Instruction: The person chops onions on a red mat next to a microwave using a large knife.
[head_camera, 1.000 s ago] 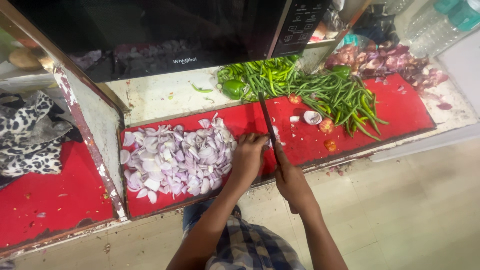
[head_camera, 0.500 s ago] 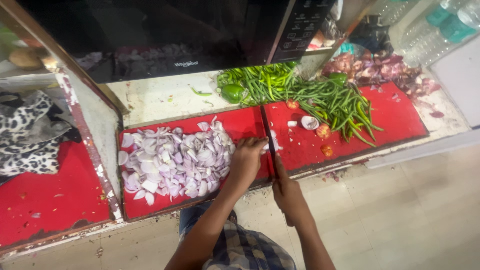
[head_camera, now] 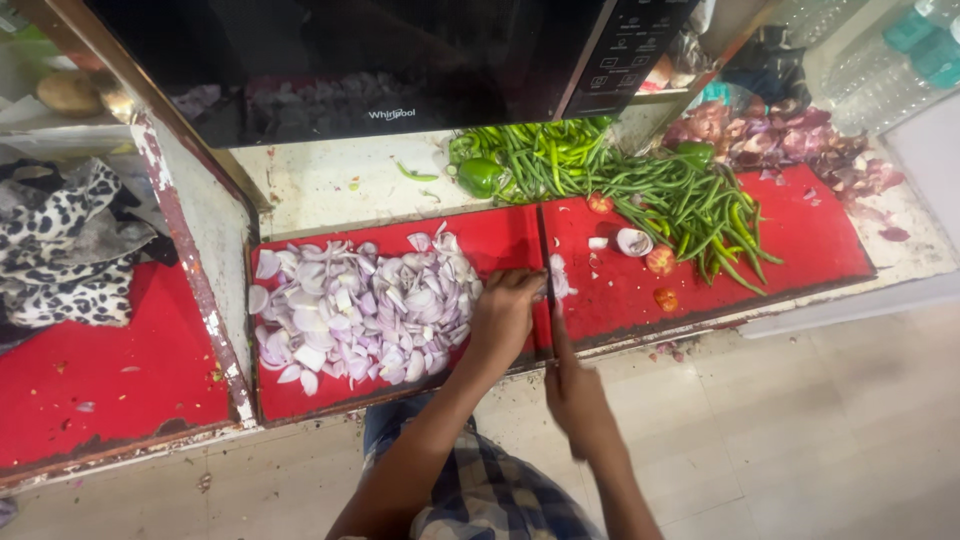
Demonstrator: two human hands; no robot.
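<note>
My left hand (head_camera: 508,306) rests curled on the red cutting board (head_camera: 500,238), its fingertips holding down a small piece of onion (head_camera: 558,276). To its left lies a big heap of sliced purple onion (head_camera: 362,312). My right hand (head_camera: 577,396) hangs over the counter's front edge, shut on a knife (head_camera: 558,335) whose blade points up toward the onion piece. How much of the onion piece sits under my left fingers I cannot tell.
A second red board (head_camera: 800,235) on the right carries green chillies and beans (head_camera: 655,195), a halved onion (head_camera: 633,241) and tomato bits (head_camera: 660,262). Onion peels (head_camera: 780,140) lie at the back right. A black microwave (head_camera: 380,60) stands behind. Spotted cloth (head_camera: 60,250) lies at the left.
My right hand has drawn the knife back toward me, from over the boards to the counter's front edge. My left hand stayed on the onion piece.
</note>
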